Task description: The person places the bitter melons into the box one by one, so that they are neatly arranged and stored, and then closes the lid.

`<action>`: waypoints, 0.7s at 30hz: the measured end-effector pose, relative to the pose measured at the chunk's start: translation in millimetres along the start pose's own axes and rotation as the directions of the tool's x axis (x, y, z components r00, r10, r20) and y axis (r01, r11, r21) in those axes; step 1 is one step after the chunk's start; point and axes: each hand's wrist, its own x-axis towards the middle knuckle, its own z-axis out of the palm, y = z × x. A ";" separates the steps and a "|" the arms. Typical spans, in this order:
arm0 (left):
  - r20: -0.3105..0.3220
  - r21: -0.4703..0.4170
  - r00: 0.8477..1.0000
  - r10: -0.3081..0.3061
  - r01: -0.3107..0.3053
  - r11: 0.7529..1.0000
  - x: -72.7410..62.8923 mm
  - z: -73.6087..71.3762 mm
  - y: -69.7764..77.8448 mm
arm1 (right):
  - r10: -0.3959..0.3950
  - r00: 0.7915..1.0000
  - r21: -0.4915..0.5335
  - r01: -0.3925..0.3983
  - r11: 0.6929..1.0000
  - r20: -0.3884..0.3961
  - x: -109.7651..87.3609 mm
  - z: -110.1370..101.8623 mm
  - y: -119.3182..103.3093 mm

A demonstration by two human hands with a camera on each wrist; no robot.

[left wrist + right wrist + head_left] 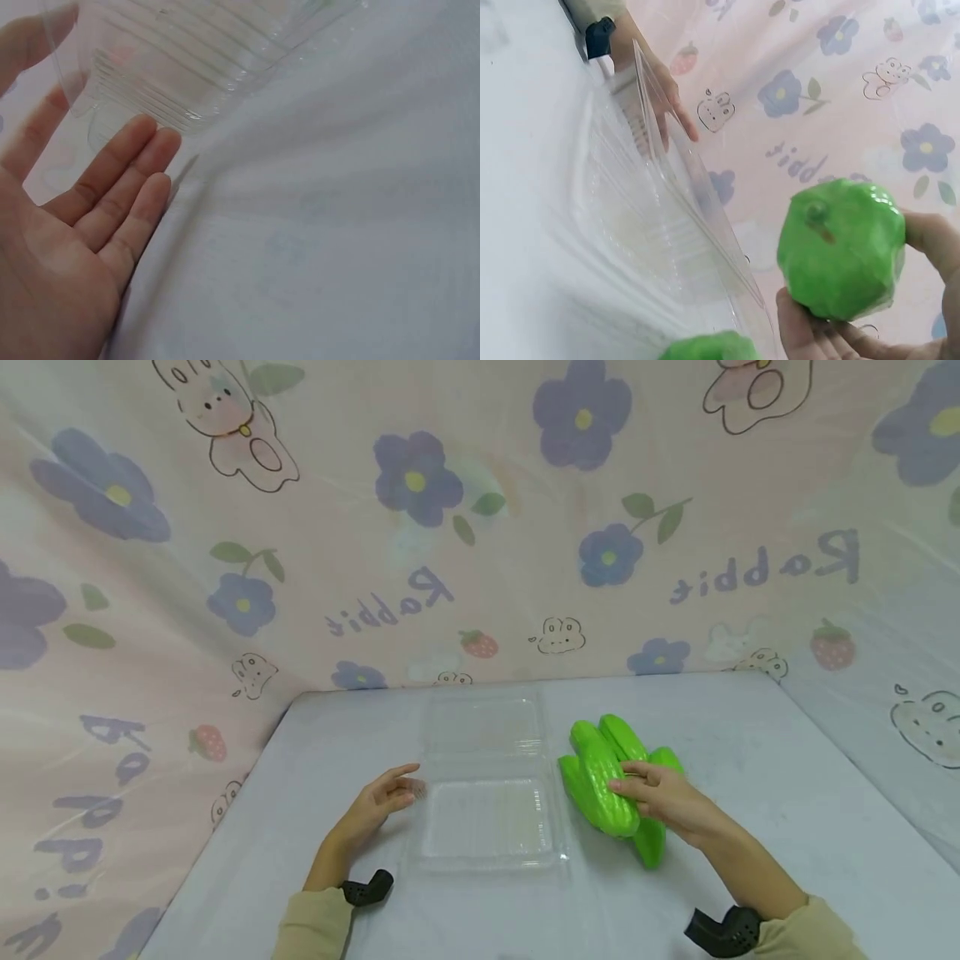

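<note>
My right hand (671,800) grips a plump, bumpy green cucumber (600,772) between thumb and fingers, above several more green cucumbers (651,843) piled on the table. In the right wrist view the held cucumber (841,251) shows its stem end, with fingers around its side and underneath. A clear plastic clamshell box (480,864) lies opened out flat in the middle, its lid (483,727) toward the back. My left hand (378,797) is at the left edge of the box, fingers loosely extended. In the left wrist view its fingertips (154,191) are right by the box's ribbed corner.
A white table (750,760) carries everything. Behind and on both sides hangs a pink patterned cloth (495,577) with flowers and rabbits, meeting the table's back edge. Black wrist mounts (367,889) sit at both sleeves.
</note>
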 end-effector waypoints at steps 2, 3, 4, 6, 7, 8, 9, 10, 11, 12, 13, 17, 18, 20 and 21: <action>-0.013 -0.017 1.000 0.009 -0.009 1.000 0.3 1.1 0.1 | -0.015 1.000 0.010 0.015 1.000 0.008 1.9 5.3 -1.9; -0.020 -0.021 1.000 0.010 -0.011 1.000 0.4 1.6 0.2 | -0.017 1.000 0.012 0.017 1.000 0.007 2.8 8.1 -2.7; -0.026 -0.026 1.000 0.009 -0.010 1.000 0.4 2.1 0.2 | -0.015 1.000 0.014 0.015 1.000 0.005 3.5 10.7 -3.5; -0.035 -0.026 0.999 0.003 -0.004 1.000 0.5 3.0 0.5 | -0.016 1.000 0.016 0.016 1.000 0.000 5.2 15.5 -4.5; -0.038 -0.028 0.999 -0.001 0.000 1.000 0.3 3.4 0.4 | -0.017 1.000 0.019 0.017 1.000 -0.003 6.3 17.8 -4.8; -0.039 -0.028 0.999 -0.003 0.002 1.000 0.3 3.7 0.4 | -0.017 1.000 0.023 0.017 1.000 -0.006 7.2 20.0 -5.3; -0.040 -0.030 0.999 -0.005 0.004 1.000 0.4 3.9 0.4 | -0.017 1.000 0.029 0.017 0.999 -0.008 8.3 22.1 -5.8; -0.041 -0.032 0.999 -0.006 0.004 0.999 0.5 4.1 0.4 | -0.018 1.000 0.037 0.019 0.999 -0.008 9.4 24.2 -6.6; -0.042 -0.031 0.999 -0.005 0.004 1.000 0.6 4.3 0.5 | -0.018 1.000 0.047 0.019 0.999 -0.007 10.6 26.1 -7.2; -0.044 -0.030 0.999 -0.004 0.002 1.000 0.8 4.4 0.6 | -0.019 1.000 0.055 0.019 0.998 -0.005 11.8 28.2 -8.0; -0.047 -0.030 0.999 -0.004 0.002 1.000 0.8 4.4 0.4 | -0.017 1.000 0.067 0.017 0.998 -0.002 13.0 30.4 -8.7; -0.053 -0.033 0.998 -0.019 0.018 0.999 0.0 4.9 0.3 | -0.012 1.000 0.104 0.011 0.995 0.006 16.4 40.2 -12.2; -0.054 -0.033 0.998 -0.023 0.022 0.999 -0.2 5.0 0.3 | -0.014 1.000 0.110 0.013 0.994 0.010 17.0 42.5 -13.0; -0.054 -0.030 0.998 -0.026 0.025 0.999 -0.2 5.4 0.5 | -0.020 1.000 0.121 0.019 0.992 0.011 18.7 46.8 -14.6; -0.053 -0.027 0.998 -0.024 0.022 0.999 0.0 5.4 0.7 | -0.026 1.000 0.129 0.025 0.991 0.013 19.8 48.7 -15.2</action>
